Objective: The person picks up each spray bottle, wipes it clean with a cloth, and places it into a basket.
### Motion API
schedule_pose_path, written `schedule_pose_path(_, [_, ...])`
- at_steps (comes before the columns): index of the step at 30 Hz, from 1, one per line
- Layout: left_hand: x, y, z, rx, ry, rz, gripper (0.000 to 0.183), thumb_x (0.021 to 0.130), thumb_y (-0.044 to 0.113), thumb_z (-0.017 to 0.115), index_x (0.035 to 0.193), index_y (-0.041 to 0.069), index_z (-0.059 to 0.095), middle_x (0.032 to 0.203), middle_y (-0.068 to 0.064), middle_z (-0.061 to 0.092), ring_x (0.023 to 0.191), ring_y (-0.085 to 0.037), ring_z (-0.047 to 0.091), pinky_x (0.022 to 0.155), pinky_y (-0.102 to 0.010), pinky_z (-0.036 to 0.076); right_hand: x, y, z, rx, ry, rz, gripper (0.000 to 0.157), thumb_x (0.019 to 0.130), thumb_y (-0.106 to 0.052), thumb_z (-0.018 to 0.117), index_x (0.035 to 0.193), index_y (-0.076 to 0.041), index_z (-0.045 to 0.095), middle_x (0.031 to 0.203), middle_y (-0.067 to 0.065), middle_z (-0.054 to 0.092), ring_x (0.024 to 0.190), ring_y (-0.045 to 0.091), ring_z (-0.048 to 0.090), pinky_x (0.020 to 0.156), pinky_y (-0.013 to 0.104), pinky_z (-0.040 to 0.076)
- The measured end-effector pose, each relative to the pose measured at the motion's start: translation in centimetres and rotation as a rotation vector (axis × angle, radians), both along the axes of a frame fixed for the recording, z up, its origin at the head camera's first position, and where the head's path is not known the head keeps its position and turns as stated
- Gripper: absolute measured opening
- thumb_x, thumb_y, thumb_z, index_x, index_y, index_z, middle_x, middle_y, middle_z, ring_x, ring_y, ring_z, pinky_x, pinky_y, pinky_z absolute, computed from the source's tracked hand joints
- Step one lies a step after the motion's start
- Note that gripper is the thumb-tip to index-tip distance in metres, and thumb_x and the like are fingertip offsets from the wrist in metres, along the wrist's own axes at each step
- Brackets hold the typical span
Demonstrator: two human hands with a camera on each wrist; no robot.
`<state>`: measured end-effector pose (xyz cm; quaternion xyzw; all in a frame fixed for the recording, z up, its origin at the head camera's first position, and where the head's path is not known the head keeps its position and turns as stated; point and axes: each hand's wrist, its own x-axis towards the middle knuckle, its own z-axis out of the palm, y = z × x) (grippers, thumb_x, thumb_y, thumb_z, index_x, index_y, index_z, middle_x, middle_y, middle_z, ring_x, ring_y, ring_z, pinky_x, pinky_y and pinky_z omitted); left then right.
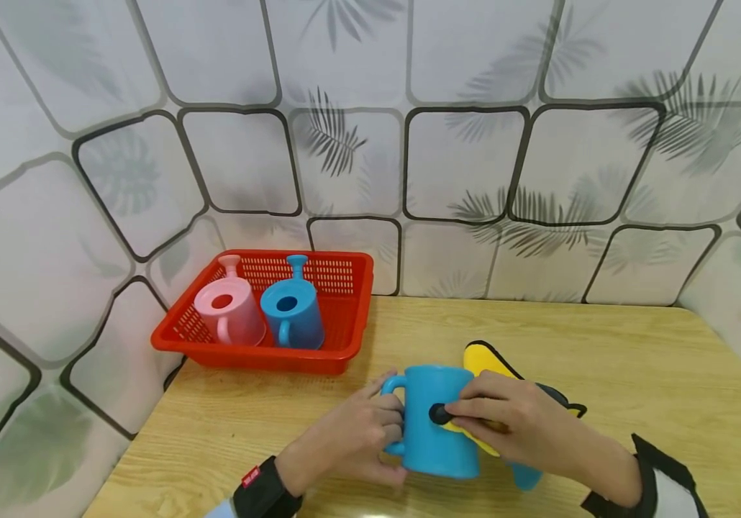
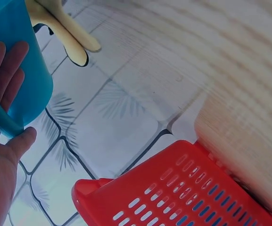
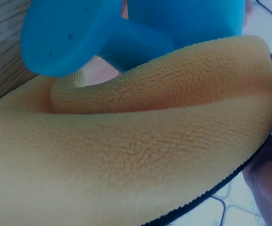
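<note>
A blue watering can (image 1: 438,450) is held up over the table, its handle at the left and its spout pointing to the lower right. My left hand (image 1: 360,432) holds it by the handle. In the left wrist view, the fingers (image 2: 11,70) lie against the can's wall and the thumb touches the handle. My right hand (image 1: 513,421) pinches a yellow cloth with a black edge (image 1: 487,357) against the can's side. Seen from the right wrist, the folded cloth (image 3: 140,141) lies close by the can's sprinkler head (image 3: 70,37).
A red basket (image 1: 338,352) stands at the back left of the wooden table (image 1: 603,345). Inside are a pink watering can (image 1: 237,316) and another blue watering can (image 1: 302,320). Patterned wall covering (image 1: 354,158) rises behind the table and at both sides.
</note>
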<state>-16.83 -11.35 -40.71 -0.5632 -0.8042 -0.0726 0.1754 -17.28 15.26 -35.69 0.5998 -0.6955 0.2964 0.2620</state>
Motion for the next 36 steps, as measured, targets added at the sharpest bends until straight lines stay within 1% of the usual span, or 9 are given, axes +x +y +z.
schedule_pose_path(5, [0.0, 0.0, 0.0, -0.004, 0.014, 0.0, 0.036, 0.08, 0.05, 0.069, 0.067, 0.016, 0.064, 0.073, 0.006, 0.063, 0.086, -0.008, 0.05, 0.112, -0.055, 0.029, -0.4, 0.4, 0.2, 0.02, -0.051, -0.153, 0.036, 0.099, -0.033, 0.052, 0.097, -0.006, 0.075, 0.089, 0.004, 0.065, 0.071, 0.01, 0.059, 0.057, 0.014, 0.048])
schedule_pose_path(9, [0.1, 0.0, 0.0, -0.004, 0.015, 0.006, 0.035, 0.08, 0.049, 0.068, 0.067, 0.016, 0.064, 0.073, 0.007, 0.063, 0.085, -0.008, 0.05, 0.113, -0.055, 0.028, -0.9, 0.5, 0.3, -0.007, -0.051, -0.207, 0.04, 0.099, -0.035, 0.05, 0.096, -0.005, 0.075, 0.088, 0.004, 0.064, 0.067, 0.008, 0.054, 0.053, 0.014, 0.042])
schedule_pose_path(16, [0.4, 0.0, 0.0, -0.008, -0.024, -0.004, 0.034, 0.083, 0.048, 0.066, 0.071, 0.016, 0.068, 0.075, 0.007, 0.065, 0.086, -0.008, 0.05, 0.113, -0.055, 0.027, -1.7, 0.7, 0.4, -0.105, -0.038, -0.254, 0.028, 0.095, -0.028, 0.061, 0.097, -0.004, 0.075, 0.087, 0.006, 0.067, 0.068, 0.011, 0.06, 0.054, 0.015, 0.046])
schedule_pose_path(21, [0.4, -0.1, 0.1, 0.011, -0.027, -0.011, 0.033, 0.083, 0.047, 0.067, 0.071, 0.016, 0.066, 0.075, 0.007, 0.065, 0.086, -0.008, 0.05, 0.113, -0.055, 0.027, -2.1, 1.3, 0.4, -0.118, -0.058, -0.307, 0.017, 0.084, -0.011, 0.074, 0.098, -0.002, 0.075, 0.088, 0.008, 0.069, 0.073, 0.015, 0.066, 0.056, 0.018, 0.054])
schedule_pose_path(25, [0.2, -0.2, 0.1, 0.025, -0.024, -0.027, 0.033, 0.081, 0.046, 0.069, 0.069, 0.016, 0.064, 0.074, 0.007, 0.063, 0.086, -0.008, 0.05, 0.113, -0.056, 0.028, -2.3, 1.6, 0.4, -0.108, -0.067, -0.304, 0.019, 0.079, -0.006, 0.076, 0.098, -0.003, 0.075, 0.089, 0.008, 0.071, 0.078, 0.018, 0.068, 0.061, 0.023, 0.058])
schedule_pose_path(31, [0.2, -0.3, 0.0, 0.027, -0.005, -0.035, 0.035, 0.08, 0.047, 0.071, 0.066, 0.016, 0.062, 0.071, 0.006, 0.062, 0.086, -0.009, 0.052, 0.112, -0.056, 0.029, -2.5, 1.6, 0.0, -0.111, -0.05, -0.235, 0.02, 0.091, -0.02, 0.068, 0.099, -0.004, 0.075, 0.09, 0.006, 0.072, 0.08, 0.016, 0.066, 0.063, 0.022, 0.057])
schedule_pose_path(33, [0.2, -0.4, 0.0, 0.022, -0.01, -0.03, 0.036, 0.08, 0.048, 0.071, 0.067, 0.015, 0.062, 0.072, 0.005, 0.063, 0.086, -0.01, 0.053, 0.112, -0.055, 0.029, -2.5, 1.6, -0.1, -0.098, -0.058, -0.217, 0.018, 0.088, -0.016, 0.071, 0.101, -0.005, 0.074, 0.092, 0.005, 0.073, 0.081, 0.015, 0.065, 0.067, 0.02, 0.055])
schedule_pose_path(35, [0.3, -0.4, 0.0, 0.019, -0.01, -0.028, 0.036, 0.08, 0.048, 0.071, 0.067, 0.015, 0.062, 0.072, 0.005, 0.063, 0.086, -0.01, 0.053, 0.112, -0.055, 0.029, -2.4, 1.6, -0.2, -0.082, -0.074, -0.195, 0.025, 0.079, -0.006, 0.077, 0.103, -0.005, 0.074, 0.094, 0.006, 0.073, 0.083, 0.015, 0.064, 0.071, 0.018, 0.054])
schedule_pose_path(36, [0.2, -0.4, 0.0, 0.018, -0.01, -0.027, 0.037, 0.08, 0.048, 0.07, 0.066, 0.015, 0.062, 0.072, 0.005, 0.063, 0.086, -0.01, 0.053, 0.112, -0.055, 0.029, -2.4, 1.6, -0.3, -0.074, -0.08, -0.183, 0.026, 0.078, -0.006, 0.077, 0.104, -0.005, 0.073, 0.095, 0.006, 0.073, 0.084, 0.015, 0.065, 0.073, 0.018, 0.054])
